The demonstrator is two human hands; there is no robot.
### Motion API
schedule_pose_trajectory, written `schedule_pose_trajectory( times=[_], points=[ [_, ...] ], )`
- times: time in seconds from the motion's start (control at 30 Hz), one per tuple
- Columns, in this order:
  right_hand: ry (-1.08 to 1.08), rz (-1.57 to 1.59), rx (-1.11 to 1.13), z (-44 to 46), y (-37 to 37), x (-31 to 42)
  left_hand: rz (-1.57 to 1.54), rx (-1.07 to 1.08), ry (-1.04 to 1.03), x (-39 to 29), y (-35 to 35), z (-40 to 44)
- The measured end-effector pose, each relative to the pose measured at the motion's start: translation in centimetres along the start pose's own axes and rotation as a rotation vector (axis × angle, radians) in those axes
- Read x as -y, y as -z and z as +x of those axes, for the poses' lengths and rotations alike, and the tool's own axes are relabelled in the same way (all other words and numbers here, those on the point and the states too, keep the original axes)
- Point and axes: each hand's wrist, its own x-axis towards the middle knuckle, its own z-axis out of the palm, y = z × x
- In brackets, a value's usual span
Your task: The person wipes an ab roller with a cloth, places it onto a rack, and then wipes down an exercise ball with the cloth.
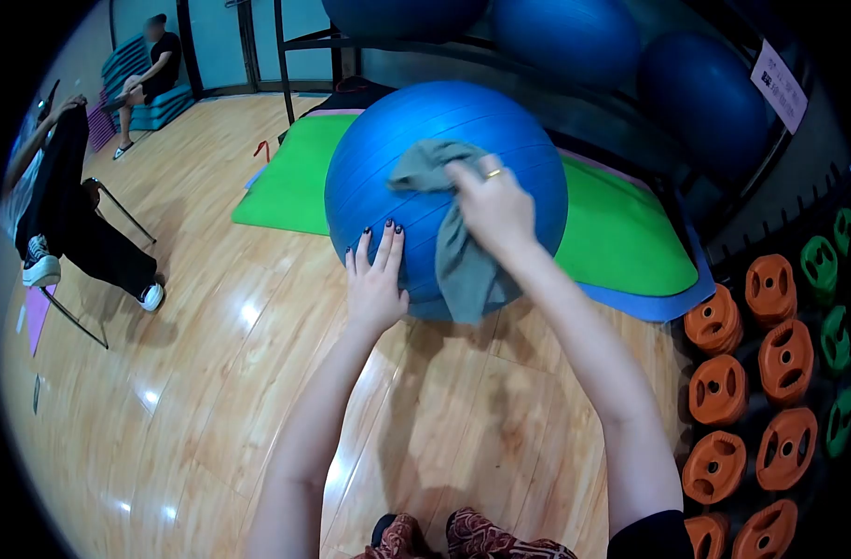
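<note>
A large blue exercise ball (509, 121) stands in front of me at the centre of the head view. My left hand (377, 284) lies on the ball's lower left side, fingers spread and holding nothing. Farther up and to the right, my right hand (495, 207) is closed on a grey-green cloth (465, 270). Part of the cloth lies against the ball's face, and the rest hangs down over its lower front.
Green mats (621, 228) lie behind the ball. More blue balls (565, 42) rest on a rack. Orange weight plates (717, 389) are stacked at right. One person (67, 224) sits on a chair at left; another (160, 61) sits on stacked teal steps (132, 70).
</note>
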Motion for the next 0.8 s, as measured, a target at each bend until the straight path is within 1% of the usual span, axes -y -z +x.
schedule_pose_trajectory(
  times=[0.03, 0.1, 0.17, 0.2, 0.3, 0.37, 0.43, 0.5, 0.57, 0.63, 0.67, 0.7, 0.77, 0.8],
  points=[
    [-0.103, -0.03, -0.016, 0.6, 0.4, -1.4, -0.001, 0.0, 0.0, 0.1, 0.1, -0.2],
    [-0.376, -0.077, -0.05, 2.0, 0.1, -4.4, 0.004, 0.018, -0.012, 0.0, 0.7, -0.6],
    [-0.542, -0.034, -0.081, 2.7, -1.0, -6.2, 0.016, 0.039, -0.055, 0.2, 1.6, -0.2],
    [-0.549, -0.011, -0.042, 2.8, -0.5, -5.5, 0.02, 0.036, -0.058, 0.3, 1.7, -0.2],
    [-0.315, 0.079, -0.056, 1.7, -0.5, -1.8, -0.031, 0.057, -0.031, -0.3, 0.5, -0.6],
    [-0.137, 0.085, 0.001, 0.7, -0.5, 0.7, -0.024, 0.008, 0.003, -0.2, -0.4, -1.1],
    [-0.085, 0.065, 0.03, 0.4, -0.3, 1.0, -0.027, 0.016, 0.014, -0.3, -0.1, -1.5],
    [-0.113, 0.092, 0.076, 0.7, 0.4, 0.2, 0.019, 0.091, -0.019, 0.3, 0.5, -1.8],
    [-0.278, 0.03, 0.133, 2.1, 1.5, -0.6, 0.017, 0.1, -0.047, 1.0, 0.9, -2.0],
    [-0.449, 0.033, 0.025, 3.0, 0.9, -2.3, 0.05, 0.187, -0.088, 1.3, 1.3, -2.0],
    [-0.474, 0.01, -0.006, 3.0, 0.0, -2.8, 0.054, 0.217, -0.104, 1.4, 1.5, -2.0],
    [-0.499, -0.017, -0.034, 3.0, -0.1, -2.7, 0.051, 0.213, -0.107, 1.5, 1.6, -1.7],
    [-0.464, -0.026, -0.036, 2.1, -0.2, -2.7, -0.064, 0.037, -0.182, 1.3, 1.6, -1.0],
    [-0.43, -0.026, -0.026, 1.8, -0.1, -2.4, -0.093, -0.009, -0.184, 1.0, 1.7, 0.0]
  ],
)
